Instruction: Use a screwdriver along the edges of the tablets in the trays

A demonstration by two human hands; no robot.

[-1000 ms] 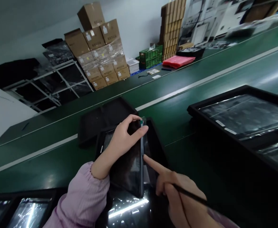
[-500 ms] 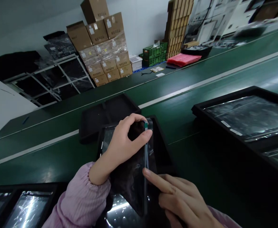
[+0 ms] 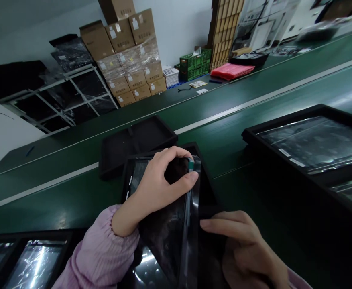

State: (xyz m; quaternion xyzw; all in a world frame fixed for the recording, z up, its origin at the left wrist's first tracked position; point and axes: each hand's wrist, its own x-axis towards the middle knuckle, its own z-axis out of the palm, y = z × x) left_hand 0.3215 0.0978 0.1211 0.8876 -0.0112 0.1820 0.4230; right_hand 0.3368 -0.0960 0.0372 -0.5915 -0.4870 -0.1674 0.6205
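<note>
- Soft, fairly bright overhead light along the belt [image 3: 272, 116], with no hard shadows
- Streaks of white glare on the film [image 3: 34, 267] on the belt's near side
- Faint glints on the bag [image 3: 190, 224]
- Far belt end blurred
- Edges bowed, wide-angle

A factory assembly line, green conveyor belts [image 3: 284, 90], stacked cardboard cartons [image 3: 127, 56], black trays [image 3: 302, 140]
</note>
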